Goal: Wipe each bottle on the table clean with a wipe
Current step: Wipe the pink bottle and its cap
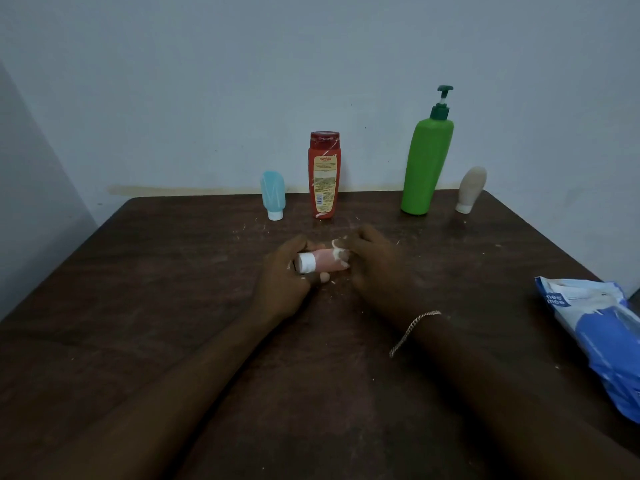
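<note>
A small pink bottle [323, 262] with a white cap lies on its side at the table's middle. My left hand [285, 271] grips its capped end. My right hand [372, 261] pinches a crumpled white wipe [337, 251] against the bottle's other end. Along the back edge stand a light blue squeeze bottle [273, 195] on its cap, a red bottle [324, 174], a tall green pump bottle [426, 161] and a beige squeeze bottle [471, 189] on its cap.
The dark wooden table [156, 289] carries small white crumbs around my hands. A blue and white wipes pack [599, 334] lies at the right edge. A pale wall stands right behind the bottles.
</note>
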`<state>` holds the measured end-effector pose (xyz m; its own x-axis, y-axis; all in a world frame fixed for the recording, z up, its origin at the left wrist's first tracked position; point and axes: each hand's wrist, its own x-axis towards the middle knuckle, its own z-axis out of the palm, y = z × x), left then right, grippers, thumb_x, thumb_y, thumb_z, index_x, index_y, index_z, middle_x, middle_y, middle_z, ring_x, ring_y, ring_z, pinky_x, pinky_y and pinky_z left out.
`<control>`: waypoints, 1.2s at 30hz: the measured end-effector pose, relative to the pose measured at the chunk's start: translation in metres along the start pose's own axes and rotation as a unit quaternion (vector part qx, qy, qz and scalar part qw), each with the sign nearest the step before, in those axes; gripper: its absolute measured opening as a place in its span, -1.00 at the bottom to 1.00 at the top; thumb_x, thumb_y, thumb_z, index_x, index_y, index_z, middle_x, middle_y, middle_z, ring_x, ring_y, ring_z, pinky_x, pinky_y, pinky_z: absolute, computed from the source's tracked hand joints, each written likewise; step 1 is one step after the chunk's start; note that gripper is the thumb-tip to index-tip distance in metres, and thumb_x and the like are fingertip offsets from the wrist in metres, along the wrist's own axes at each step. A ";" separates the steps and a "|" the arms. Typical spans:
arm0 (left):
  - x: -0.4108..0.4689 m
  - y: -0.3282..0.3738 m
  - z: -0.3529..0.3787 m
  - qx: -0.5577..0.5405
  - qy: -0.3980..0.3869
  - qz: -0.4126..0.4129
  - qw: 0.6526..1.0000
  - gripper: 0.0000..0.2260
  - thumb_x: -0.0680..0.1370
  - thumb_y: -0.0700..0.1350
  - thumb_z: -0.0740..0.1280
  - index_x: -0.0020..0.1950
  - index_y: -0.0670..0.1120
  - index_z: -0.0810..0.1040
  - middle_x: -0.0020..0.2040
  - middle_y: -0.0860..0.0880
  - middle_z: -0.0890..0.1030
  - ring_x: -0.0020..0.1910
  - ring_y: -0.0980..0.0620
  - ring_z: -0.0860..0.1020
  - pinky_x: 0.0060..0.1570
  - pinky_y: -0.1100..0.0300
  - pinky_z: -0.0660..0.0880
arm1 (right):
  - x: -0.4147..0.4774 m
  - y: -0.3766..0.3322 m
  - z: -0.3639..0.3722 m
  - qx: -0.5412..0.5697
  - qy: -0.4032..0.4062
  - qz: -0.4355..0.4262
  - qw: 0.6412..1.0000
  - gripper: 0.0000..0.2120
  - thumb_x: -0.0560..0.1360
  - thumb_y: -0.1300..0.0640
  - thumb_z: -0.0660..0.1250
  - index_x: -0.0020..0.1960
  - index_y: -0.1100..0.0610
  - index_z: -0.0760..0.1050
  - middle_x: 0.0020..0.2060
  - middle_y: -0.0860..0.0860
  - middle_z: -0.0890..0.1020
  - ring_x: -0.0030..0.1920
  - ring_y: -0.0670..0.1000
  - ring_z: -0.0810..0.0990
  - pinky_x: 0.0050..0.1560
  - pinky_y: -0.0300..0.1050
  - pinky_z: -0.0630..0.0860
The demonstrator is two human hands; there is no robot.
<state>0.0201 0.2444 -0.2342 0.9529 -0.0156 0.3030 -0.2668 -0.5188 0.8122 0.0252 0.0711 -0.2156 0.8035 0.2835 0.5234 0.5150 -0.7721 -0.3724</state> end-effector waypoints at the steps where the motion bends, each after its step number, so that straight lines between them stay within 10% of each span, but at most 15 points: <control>1: 0.001 0.000 0.000 -0.009 -0.003 0.003 1.000 -0.67 0.38 -0.13 0.58 0.08 0.01 0.57 0.00 0.12 0.60 -0.03 0.15 0.56 -0.12 0.26 0.50 | 0.000 0.002 -0.002 0.004 0.011 0.014 1.000 -0.67 0.47 0.29 0.40 0.22 0.14 0.58 0.04 0.08 0.55 -0.04 0.03 0.54 -0.09 -0.18 0.47; 10: -0.001 -0.007 -0.001 0.001 -0.005 0.030 1.000 -0.59 0.40 -0.11 0.56 0.20 0.13 0.60 0.12 0.20 0.62 0.09 0.25 0.55 0.08 0.26 0.50 | 0.001 0.016 -0.008 0.002 -0.011 0.063 0.998 -0.72 0.47 0.24 0.40 0.16 0.09 0.63 0.07 0.06 0.59 -0.02 -0.05 0.52 -0.05 -0.27 0.33; 24: -0.008 0.006 0.000 0.127 0.057 0.036 0.990 -0.71 0.41 -0.27 0.51 0.08 -0.05 0.61 -0.02 0.09 0.60 -0.07 0.20 0.51 -0.17 0.46 0.32 | -0.006 -0.025 0.001 -0.047 -0.056 -0.019 0.997 -0.64 0.44 0.20 0.41 0.23 0.17 0.53 0.11 0.12 0.49 0.03 0.05 0.46 -0.03 -0.14 0.42; 36: -0.009 0.008 0.000 0.024 0.057 0.045 0.997 -0.78 0.41 -0.01 0.56 0.00 0.05 0.62 -0.14 0.16 0.64 -0.13 0.22 0.60 -0.17 0.34 0.52 | 0.003 -0.011 -0.002 -0.023 -0.004 -0.068 0.997 -0.66 0.36 0.27 0.46 0.13 0.17 0.61 0.03 0.09 0.53 0.00 0.01 0.45 -0.07 -0.16 0.39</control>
<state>0.0098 0.2402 -0.2309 0.9023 0.0321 0.4298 -0.3401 -0.5596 0.7558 0.0216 0.0800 -0.2083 0.7297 0.3923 0.5600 0.6057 -0.7509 -0.2632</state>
